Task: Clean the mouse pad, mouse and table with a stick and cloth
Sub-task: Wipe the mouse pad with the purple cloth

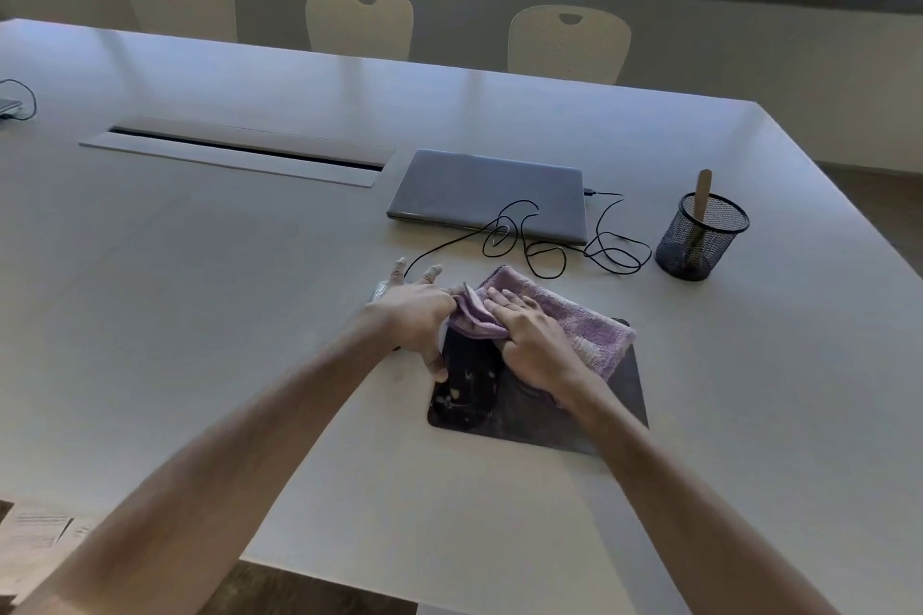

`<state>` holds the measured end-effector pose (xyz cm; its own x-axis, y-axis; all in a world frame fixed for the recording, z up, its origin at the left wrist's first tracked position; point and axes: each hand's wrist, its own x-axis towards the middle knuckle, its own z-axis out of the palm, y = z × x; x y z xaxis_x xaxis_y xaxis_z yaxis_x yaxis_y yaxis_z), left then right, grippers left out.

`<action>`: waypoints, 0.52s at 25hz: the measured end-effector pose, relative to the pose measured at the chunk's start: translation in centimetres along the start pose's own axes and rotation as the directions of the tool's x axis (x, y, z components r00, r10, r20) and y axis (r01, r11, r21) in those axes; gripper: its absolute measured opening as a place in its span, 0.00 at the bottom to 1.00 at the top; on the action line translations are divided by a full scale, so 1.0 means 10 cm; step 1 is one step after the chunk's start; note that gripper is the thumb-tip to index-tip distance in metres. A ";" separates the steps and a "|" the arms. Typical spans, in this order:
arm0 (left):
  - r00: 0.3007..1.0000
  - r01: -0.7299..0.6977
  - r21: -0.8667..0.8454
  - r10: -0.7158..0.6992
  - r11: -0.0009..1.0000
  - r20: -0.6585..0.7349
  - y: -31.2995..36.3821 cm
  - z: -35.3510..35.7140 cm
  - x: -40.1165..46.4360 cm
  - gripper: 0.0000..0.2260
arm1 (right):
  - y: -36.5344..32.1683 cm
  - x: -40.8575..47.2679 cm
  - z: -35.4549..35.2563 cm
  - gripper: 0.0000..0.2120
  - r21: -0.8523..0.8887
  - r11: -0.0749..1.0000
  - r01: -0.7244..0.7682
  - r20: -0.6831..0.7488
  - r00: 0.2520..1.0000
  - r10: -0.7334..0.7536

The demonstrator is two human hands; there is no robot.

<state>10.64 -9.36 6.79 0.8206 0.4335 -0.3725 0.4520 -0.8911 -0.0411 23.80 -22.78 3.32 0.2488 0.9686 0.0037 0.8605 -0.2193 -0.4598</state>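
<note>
Just right of the frame's centre, the left hand (414, 315) gripped the black mouse (467, 382) on the dark mouse pad (619, 395). The right hand (537, 347) pressed the purple cloth (589, 330) flat, fingers extended. At right, the stick (703, 192) stood in a mesh cup (699, 240) on the table (200, 290).

Both hands (474, 330) on the mouse pad (619, 400) — right presses the purple cloth (584, 330) flat.

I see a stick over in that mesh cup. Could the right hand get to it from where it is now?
Probably yes. The stick stands upright in the mesh cup, top poking out, with bare table between. But the right hand is pressing the cloth now.
</note>
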 end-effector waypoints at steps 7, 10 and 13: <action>1.000 0.017 0.028 -0.018 0.999 0.011 0.07 -0.07 -0.01 0.48 | -0.07 -0.31 0.05 0.24 0.071 0.948 0.310 0.021 0.950 -0.312; 0.999 0.031 0.012 -0.031 0.999 0.020 0.03 -0.03 -0.02 0.49 | -0.06 -0.49 0.01 0.20 0.215 0.918 0.332 0.093 0.929 -0.358; 0.998 0.024 -0.009 -0.024 1.000 0.053 0.00 -0.02 -0.04 0.54 | -0.02 -0.51 -0.22 0.12 0.553 0.820 0.146 0.177 0.941 -0.287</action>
<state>10.37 -9.47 7.11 0.7900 0.4470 -0.4197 0.4749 -0.8790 -0.0422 23.32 -27.91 5.39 -0.0913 0.9956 -0.0221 0.4962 0.0262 -0.8678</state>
